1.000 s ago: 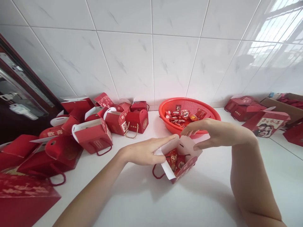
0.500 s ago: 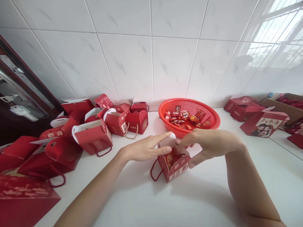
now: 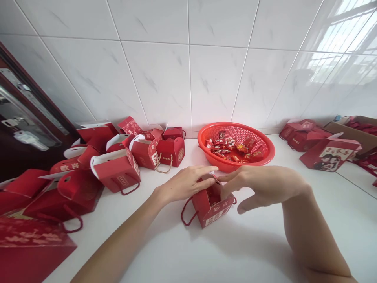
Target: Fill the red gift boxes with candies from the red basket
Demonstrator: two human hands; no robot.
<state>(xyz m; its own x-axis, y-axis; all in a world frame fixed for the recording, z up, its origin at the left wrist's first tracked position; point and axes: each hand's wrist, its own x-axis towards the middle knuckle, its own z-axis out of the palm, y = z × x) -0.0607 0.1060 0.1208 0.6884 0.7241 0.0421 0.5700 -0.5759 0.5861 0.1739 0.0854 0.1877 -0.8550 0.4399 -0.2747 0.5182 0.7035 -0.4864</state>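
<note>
Head view: your worktop (image 3: 165,247) carries a red gift box (image 3: 209,214) in the middle, just in front of you, upright with its top partly open and a few wrapped sweets (image 3: 212,197) visible inside, though dimly. A dark red rope handle (image 3: 186,224) loops out on its left side. Your left hand (image 3: 190,182) lies flat over the box's left top edge, thumb and fingers apart, touching the folded flap rather than clamped on it. Your right hand (image 3: 259,186) arches over the right side, fingers bent down at the opening, thumb held apart from them and clear of the box; whether those fingertips press on a flap, you cannot tell. Just behind the box sits a red plastic colander (image 3: 228,166) with wrapped candies (image 3: 225,149) in it. To your left, more red boxes (image 3: 119,173) crowd together, several with lids open; to your right stand a box with a printed couple (image 3: 330,155) and a cardboard carton (image 3: 343,129).
</note>
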